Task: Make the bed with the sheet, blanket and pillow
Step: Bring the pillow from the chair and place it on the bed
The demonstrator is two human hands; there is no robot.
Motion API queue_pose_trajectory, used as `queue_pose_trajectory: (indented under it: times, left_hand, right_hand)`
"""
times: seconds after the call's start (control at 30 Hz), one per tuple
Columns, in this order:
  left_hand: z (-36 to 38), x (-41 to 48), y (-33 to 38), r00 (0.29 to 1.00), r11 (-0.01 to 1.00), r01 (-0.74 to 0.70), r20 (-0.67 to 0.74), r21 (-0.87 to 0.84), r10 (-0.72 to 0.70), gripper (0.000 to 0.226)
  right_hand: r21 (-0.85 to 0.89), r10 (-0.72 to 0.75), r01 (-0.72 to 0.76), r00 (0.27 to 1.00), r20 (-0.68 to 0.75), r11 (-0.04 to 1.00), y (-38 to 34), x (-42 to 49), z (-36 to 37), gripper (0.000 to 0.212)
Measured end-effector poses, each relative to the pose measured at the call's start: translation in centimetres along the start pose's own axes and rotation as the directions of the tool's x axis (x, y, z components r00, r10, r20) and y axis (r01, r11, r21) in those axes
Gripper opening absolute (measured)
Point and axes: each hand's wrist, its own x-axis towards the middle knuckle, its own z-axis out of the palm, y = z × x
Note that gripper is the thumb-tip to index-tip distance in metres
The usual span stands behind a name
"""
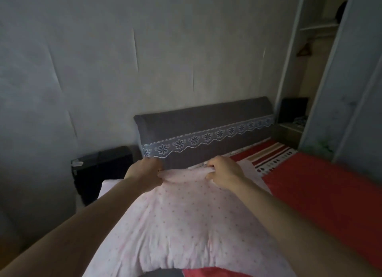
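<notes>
A pale pink dotted blanket [186, 221] lies spread over the near left part of the bed. My left hand [144, 171] grips its far edge at the left, close to the headboard. My right hand [224, 172] grips the same bunched edge a little to the right. A red sheet [318, 186] covers the right side of the mattress, with a striped and patterned band [270, 155] near the head end. No pillow is in view.
A grey padded headboard [202, 119] with a blue lace flower trim stands against the pale wall. A black bedside unit [101, 169] sits left of the bed. An open wardrobe [322, 55] with shelves and a hanger stands at the right.
</notes>
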Motion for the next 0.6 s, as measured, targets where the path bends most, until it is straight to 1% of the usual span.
queue_pose_trajectory:
  times: [0.13, 0.23, 0.37, 0.5, 0.6]
  left_hand:
    - [2.8, 4.8, 0.1, 0.999, 0.999, -0.03, 0.03, 0.017, 0.03, 0.027]
    - [4.1, 8.7, 0.0, 0.998, 0.998, -0.05, 0.04, 0.022, 0.049, 0.03]
    - [5.4, 14.2, -0.1, 0.995, 0.996, -0.089, 0.051, 0.027, 0.087, 0.031]
    - [7.3, 20.7, -1.1, 0.986, 0.987, -0.161, 0.049, 0.016, 0.16, 0.03]
    - [8.9, 26.1, -1.8, 0.967, 0.969, -0.247, 0.067, 0.025, 0.245, 0.026]
  right_hand:
    - [0.004, 0.031, -0.031, 0.999, 0.023, 1.0, 2.0, 4.3, 1.6, 0.025]
    - [0.015, 0.05, -0.05, 0.999, 0.007, 0.999, 3.1, 7.4, 2.5, 0.029]
    - [0.011, 0.12, -0.12, 0.993, 0.005, 0.993, 4.3, 11.6, 3.4, 0.032]
    - [-0.014, 0.203, -0.203, 0.979, -0.021, 0.979, 5.1, 16.5, 4.9, 0.03]
    - [-0.015, 0.278, -0.278, 0.96, -0.014, 0.96, 5.3, 20.1, 6.2, 0.031]
